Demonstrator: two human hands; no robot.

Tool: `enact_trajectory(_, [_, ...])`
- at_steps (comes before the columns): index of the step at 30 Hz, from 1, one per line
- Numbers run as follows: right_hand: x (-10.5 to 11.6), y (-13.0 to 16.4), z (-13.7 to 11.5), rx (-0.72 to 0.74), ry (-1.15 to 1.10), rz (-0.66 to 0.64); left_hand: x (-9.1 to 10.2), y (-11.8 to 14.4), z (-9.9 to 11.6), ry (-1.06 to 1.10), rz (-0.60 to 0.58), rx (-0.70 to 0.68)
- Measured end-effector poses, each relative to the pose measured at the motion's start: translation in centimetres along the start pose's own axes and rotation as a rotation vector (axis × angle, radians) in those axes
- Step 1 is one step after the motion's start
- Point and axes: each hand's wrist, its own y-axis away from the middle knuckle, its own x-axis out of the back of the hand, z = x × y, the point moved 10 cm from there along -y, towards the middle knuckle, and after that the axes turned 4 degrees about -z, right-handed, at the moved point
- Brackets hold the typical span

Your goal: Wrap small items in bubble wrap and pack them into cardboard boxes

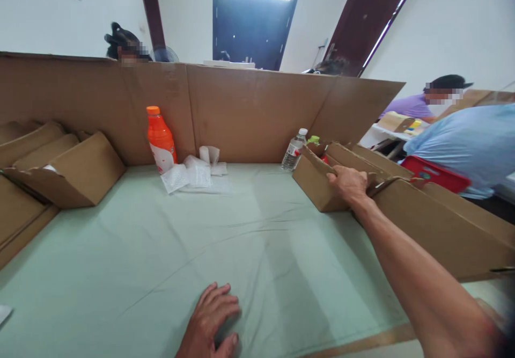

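Observation:
My left hand (213, 320) is low in the middle of the view, over the pale green cloth (193, 250), fingers spread and holding nothing. My right arm stretches out to the right side, where my right hand (351, 182) curls over the upper edge of a small open cardboard box (317, 183). Some of its fingertips are hidden by the box wall. A bit of something red shows inside that box. Just behind it stand a clear plastic bottle (294, 151) with a white cap and something with a green top (313, 140).
An orange bottle (161, 140) and crumpled bubble wrap (197, 174) stand near the cardboard back wall (257, 111). More cardboard boxes line the left (88, 170) and right (438, 229) sides. People sit beyond the wall; a person in light blue (466, 143) is beside a red basket (434, 173).

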Motion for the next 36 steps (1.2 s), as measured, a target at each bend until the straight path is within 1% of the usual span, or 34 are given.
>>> enact_trajectory(3, [0.0, 2.0, -2.0, 0.119, -0.025, 0.012, 1.7, 0.2, -1.2, 0.172, 0.038, 0.127])
enact_trajectory(5, [0.6, 4.9, -4.1, 0.227, -0.063, 0.032, 2.8, 0.6, -2.5, 0.266, 0.083, 0.243])
enact_trajectory(6, [1.3, 6.8, -5.6, 0.308, -0.109, 0.055, 3.4, 1.0, -3.4, 0.306, 0.117, 0.318])
enact_trajectory(7, [2.3, 9.0, -7.3, 0.407, -0.175, 0.086, 4.0, 1.4, -4.4, 0.342, 0.154, 0.397])
enact_trajectory(9, [5.4, 14.1, -10.9, 0.647, -0.369, 0.155, 5.3, 2.5, -6.4, 0.393, 0.226, 0.559])
enact_trajectory(11, [8.0, 18.7, -13.6, 0.847, -0.553, 0.140, 6.5, 3.5, -7.8, 0.427, 0.305, 0.673])
enact_trajectory(12, [9.2, 20.3, -14.3, 0.905, -0.645, 0.135, 7.2, 3.8, -8.1, 0.442, 0.344, 0.698])
enact_trajectory(13, [10.0, 21.4, -14.4, 0.918, -0.738, 0.138, 7.8, 4.2, -8.3, 0.451, 0.386, 0.712])
enact_trajectory(14, [10.4, 21.8, -14.0, 0.880, -0.833, 0.147, 8.3, 4.5, -8.4, 0.455, 0.425, 0.727])
enact_trajectory(15, [10.0, 21.6, -13.1, 0.790, -0.926, 0.154, 8.7, 4.9, -8.5, 0.458, 0.456, 0.746])
enact_trajectory(16, [8.9, 21.1, -12.0, 0.661, -1.011, 0.145, 8.8, 5.3, -8.6, 0.457, 0.474, 0.771])
enact_trajectory(17, [6.9, 20.5, -11.0, 0.512, -1.083, 0.102, 8.9, 5.7, -8.7, 0.451, 0.489, 0.802])
enact_trajectory(19, [1.5, 20.0, -9.9, 0.242, -1.201, -0.076, 8.9, 6.2, -9.0, 0.444, 0.498, 0.852])
enact_trajectory(20, [-1.2, 20.3, -10.3, 0.159, -1.250, -0.192, 8.8, 6.2, -9.1, 0.447, 0.493, 0.863])
enact_trajectory(21, [-3.5, 21.0, -11.1, 0.121, -1.296, -0.305, 8.7, 6.1, -9.1, 0.451, 0.487, 0.869])
enact_trajectory(22, [-5.2, 21.8, -12.2, 0.116, -1.336, -0.394, 8.6, 5.8, -9.1, 0.452, 0.478, 0.871])
enact_trajectory(23, [-6.2, 22.7, -13.3, 0.131, -1.370, -0.450, 8.6, 5.3, -9.1, 0.451, 0.467, 0.867])
enact_trajectory(24, [-6.7, 23.4, -14.3, 0.150, -1.394, -0.471, 8.6, 4.8, -9.0, 0.449, 0.456, 0.861])
enact_trajectory(26, [-7.1, 24.4, -15.6, 0.157, -1.424, -0.461, 9.0, 3.9, -9.0, 0.447, 0.453, 0.846])
enact_trajectory(28, [-7.5, 24.8, -17.0, 0.147, -1.453, -0.478, 10.1, 3.5, -9.6, 0.472, 0.498, 0.836])
enact_trajectory(30, [-8.0, 24.7, -19.4, 0.168, -1.476, -0.561, 11.7, 3.8, -10.9, 0.514, 0.598, 0.836])
enact_trajectory(32, [-8.5, 24.2, -22.7, 0.223, -1.498, -0.653, 13.8, 4.8, -12.4, 0.517, 0.729, 0.844])
enact_trajectory(34, [-8.8, 23.4, -26.3, 0.301, -1.520, -0.715, 15.8, 6.3, -13.8, 0.460, 0.869, 0.867])
enact_trajectory(36, [-9.0, 22.6, -29.9, 0.412, -1.538, -0.772, 17.4, 8.0, -14.8, 0.378, 1.010, 0.906])
